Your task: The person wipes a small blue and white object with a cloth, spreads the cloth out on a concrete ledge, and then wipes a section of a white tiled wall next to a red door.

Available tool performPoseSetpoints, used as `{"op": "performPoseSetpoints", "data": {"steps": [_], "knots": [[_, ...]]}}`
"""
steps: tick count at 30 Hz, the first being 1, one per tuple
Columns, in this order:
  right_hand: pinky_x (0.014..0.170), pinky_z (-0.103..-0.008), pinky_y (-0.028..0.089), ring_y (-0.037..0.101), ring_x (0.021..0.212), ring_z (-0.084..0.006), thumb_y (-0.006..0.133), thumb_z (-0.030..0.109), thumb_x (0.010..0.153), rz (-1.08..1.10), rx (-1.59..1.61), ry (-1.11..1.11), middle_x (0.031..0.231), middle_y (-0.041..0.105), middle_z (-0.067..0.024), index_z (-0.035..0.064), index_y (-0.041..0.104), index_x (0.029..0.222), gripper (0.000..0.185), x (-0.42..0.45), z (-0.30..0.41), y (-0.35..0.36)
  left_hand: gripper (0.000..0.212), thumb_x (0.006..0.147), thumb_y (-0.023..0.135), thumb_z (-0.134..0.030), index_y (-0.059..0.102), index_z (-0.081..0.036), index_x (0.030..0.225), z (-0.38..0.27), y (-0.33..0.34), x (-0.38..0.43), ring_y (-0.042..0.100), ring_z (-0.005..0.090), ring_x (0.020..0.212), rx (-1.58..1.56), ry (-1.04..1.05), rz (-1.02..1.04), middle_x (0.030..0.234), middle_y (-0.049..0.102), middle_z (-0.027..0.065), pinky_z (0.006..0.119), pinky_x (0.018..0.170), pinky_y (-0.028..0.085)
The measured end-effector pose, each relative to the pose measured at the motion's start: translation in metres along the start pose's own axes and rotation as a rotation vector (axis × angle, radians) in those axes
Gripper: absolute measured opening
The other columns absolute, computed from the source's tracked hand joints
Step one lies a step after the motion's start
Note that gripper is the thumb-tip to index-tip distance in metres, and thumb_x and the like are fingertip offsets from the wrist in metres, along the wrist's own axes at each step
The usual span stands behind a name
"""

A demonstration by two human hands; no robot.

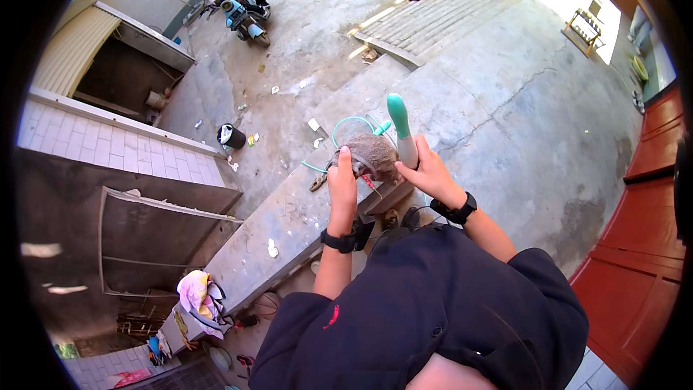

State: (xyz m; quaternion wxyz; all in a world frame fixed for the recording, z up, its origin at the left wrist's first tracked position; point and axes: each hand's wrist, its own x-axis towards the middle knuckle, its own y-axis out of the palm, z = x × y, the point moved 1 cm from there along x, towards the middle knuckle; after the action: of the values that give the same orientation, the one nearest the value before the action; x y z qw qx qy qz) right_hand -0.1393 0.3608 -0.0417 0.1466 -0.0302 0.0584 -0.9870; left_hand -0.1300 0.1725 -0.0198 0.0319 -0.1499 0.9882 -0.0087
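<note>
My left hand (342, 179) grips a grey-brown cloth (379, 150), the thumb pressed on top of it. My right hand (430, 172) is closed around the lower end of a teal and white handle (401, 119), which stands upright just right of the cloth. Behind the cloth lies a second teal handle (383, 128) with a teal cord (342, 123), apparently a skipping rope. A red tool (368, 181) with a thin bent tip shows below the cloth. Left of my left hand, what look like pliers (318, 182) lie on the concrete ledge (254, 244).
A person sits on a blue scooter (246, 21) at the upper left. A black bucket (231, 136) stands beyond the ledge. Colourful cloth (199, 295) hangs over the ledge's near end. A corrugated ramp (433, 16) lies ahead; red doors (633, 292) are at right.
</note>
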Motion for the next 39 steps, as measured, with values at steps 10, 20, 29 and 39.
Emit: {"op": "performPoseSetpoints", "data": {"steps": [10,20,29,39], "knots": [[0.061,-0.0344,0.048,0.062,0.066,-0.0237,0.065,0.024,0.085,-0.014,-0.119,-0.167,0.074,0.06,-0.0121,0.0065,0.05,0.112,0.035,-0.008,0.0,0.001,0.049,0.096,0.046,-0.031,0.059,0.003,0.064,-0.07,-0.009,0.003,0.057,0.0287,0.051,0.844,0.603,-0.066,0.06,0.059,0.0185,0.036,0.046,0.04],[0.065,-0.0376,0.046,0.059,0.073,-0.0313,0.063,0.032,0.086,-0.122,-0.235,-0.136,0.083,0.059,-0.0161,0.0054,0.037,0.122,0.051,-0.002,0.007,0.009,0.065,0.092,0.033,-0.06,0.055,-0.001,0.108,-0.073,-0.025,0.021,0.056,0.0173,0.098,-0.18,0.11,0.195,0.105,0.06,0.0077,0.038,0.091,0.043],[0.078,-0.0456,0.046,0.058,0.09,-0.0456,0.054,0.014,0.085,0.087,-0.182,-0.27,0.102,0.057,-0.03,0.0009,0.009,0.14,0.072,-0.001,0.064,0.021,0.093,0.078,0.031,-0.077,0.027,-0.01,0.142,-0.038,-0.035,-0.014,0.036,0.025,0.128,-0.576,0.377,0.295,0.141,0.036,0.0085,0.045,0.106,0.029],[0.069,-0.0403,0.05,0.061,0.083,-0.0367,0.066,0.016,0.077,-0.002,-0.445,-0.531,0.104,0.061,-0.0189,0.0103,0.03,0.141,0.074,0.008,0.055,0.02,0.091,0.078,0.031,-0.078,0.029,-0.012,0.141,-0.006,-0.001,-0.029,0.035,0.0247,0.129,-0.721,0.013,0.33,0.141,0.037,0.0068,0.044,0.107,0.026]]}}
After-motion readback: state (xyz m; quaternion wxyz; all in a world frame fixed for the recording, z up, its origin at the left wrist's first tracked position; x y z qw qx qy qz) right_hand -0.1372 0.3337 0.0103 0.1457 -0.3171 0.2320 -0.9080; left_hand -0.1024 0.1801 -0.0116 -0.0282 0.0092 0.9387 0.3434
